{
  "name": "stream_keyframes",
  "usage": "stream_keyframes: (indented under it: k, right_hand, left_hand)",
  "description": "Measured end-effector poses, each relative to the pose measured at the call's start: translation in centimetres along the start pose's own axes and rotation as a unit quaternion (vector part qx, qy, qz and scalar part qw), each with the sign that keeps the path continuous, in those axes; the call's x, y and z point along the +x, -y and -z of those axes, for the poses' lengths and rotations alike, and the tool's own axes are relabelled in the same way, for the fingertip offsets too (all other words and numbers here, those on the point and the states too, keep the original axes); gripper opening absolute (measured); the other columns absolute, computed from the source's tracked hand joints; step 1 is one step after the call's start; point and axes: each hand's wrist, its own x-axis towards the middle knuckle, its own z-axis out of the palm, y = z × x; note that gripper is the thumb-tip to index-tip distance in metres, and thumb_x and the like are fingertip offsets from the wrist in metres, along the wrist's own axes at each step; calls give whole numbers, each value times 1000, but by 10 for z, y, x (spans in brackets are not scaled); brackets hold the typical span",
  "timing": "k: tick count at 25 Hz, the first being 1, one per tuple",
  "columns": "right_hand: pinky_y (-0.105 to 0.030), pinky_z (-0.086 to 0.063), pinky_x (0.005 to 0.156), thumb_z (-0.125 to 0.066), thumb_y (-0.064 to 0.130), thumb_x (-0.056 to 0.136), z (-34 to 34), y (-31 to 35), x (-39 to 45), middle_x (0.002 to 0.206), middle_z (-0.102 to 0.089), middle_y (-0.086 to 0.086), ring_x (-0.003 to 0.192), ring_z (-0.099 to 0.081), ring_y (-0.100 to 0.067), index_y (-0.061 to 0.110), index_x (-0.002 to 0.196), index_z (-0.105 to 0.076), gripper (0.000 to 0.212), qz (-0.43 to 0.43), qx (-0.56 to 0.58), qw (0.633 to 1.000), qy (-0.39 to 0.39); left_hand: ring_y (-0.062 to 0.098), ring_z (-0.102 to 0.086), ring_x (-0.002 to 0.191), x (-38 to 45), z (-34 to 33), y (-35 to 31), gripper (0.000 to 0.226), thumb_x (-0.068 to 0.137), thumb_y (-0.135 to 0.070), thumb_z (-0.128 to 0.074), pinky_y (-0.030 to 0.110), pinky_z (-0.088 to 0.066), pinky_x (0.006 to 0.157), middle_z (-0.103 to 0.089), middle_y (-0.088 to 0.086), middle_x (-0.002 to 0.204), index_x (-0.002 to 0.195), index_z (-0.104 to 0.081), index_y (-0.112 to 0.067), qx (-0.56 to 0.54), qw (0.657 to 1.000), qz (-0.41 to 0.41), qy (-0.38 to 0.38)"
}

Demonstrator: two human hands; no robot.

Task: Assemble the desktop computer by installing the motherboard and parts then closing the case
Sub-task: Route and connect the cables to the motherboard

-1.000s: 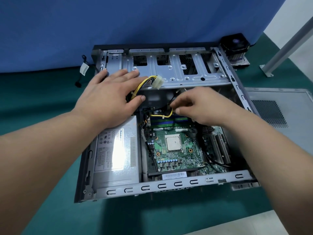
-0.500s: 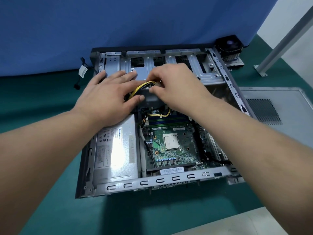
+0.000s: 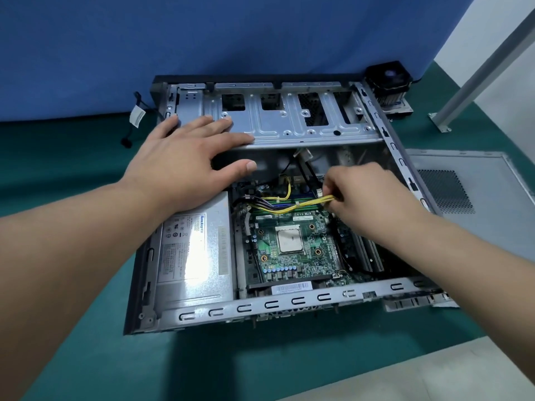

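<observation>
The open desktop case [image 3: 289,306] lies flat on the green mat. Inside, the green motherboard [image 3: 289,264] with its bare CPU [image 3: 290,241] sits right of the silver power supply [image 3: 197,250]. My left hand [image 3: 188,163] lies flat, fingers spread, on the metal drive cage [image 3: 289,123] and the power supply's far end. My right hand [image 3: 364,195] pinches the end of the yellow and black power cable [image 3: 292,208] over the board's far right part. The connector itself is hidden by my fingers.
The case side panel [image 3: 469,180] lies on the mat to the right. A black CPU cooler with fan [image 3: 389,82] stands at the back right corner. A loose tagged cable [image 3: 136,117] trails left of the case. A grey metal post [image 3: 477,68] rises at right.
My right hand came off the drive cage and drew the yellow cable down and right over the motherboard. My left hand let the cable go and now lies flat on the cage.
</observation>
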Motion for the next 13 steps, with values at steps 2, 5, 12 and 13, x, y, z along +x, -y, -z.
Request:
stream_keyframes:
  k: [2, 5, 12, 13]
  right_hand:
    - [-41, -57, 76, -69, 19, 89, -12, -1, 1, 93, -69, -3, 88, -66, -32, 26, 100, -63, 15, 1, -24, 999, 32]
    - [-44, -59, 78, -65, 11, 89, -25, 1, 15, 99, -70, -8, 91, -67, -35, 18, 106, -69, 19, 10, -60, 995, 81]
    - [-38, -48, 72, -54, -2, 85, -35, 17, 57, 101, -66, -13, 97, -62, -39, 15, 109, -65, 31, 68, -15, 997, 38]
    - [-39, -49, 72, -52, -3, 85, -35, 17, 63, 101, -65, -14, 97, -62, -40, 14, 108, -65, 32, 63, -7, 997, 41]
  left_hand:
    - [3, -16, 154, 0, 0, 0, 66, 86, -90, -13, 44, -5, 128, -24, -23, 165, 147, -26, -67, 1, 1000, -1, -1]
    - [3, -16, 154, 0, -1, 1, 64, 87, -89, -14, 44, -5, 128, -25, -23, 165, 147, -26, -67, 0, 1000, -2, -1]
    - [3, -16, 154, -1, 0, 0, 65, 87, -87, -14, 44, -4, 128, -24, -23, 165, 147, -27, -66, -3, 1000, -2, 1]
    - [3, -16, 154, -1, 0, 0, 65, 87, -87, -14, 44, -4, 128, -24, -23, 165, 147, -27, -66, -3, 1000, -2, 2]
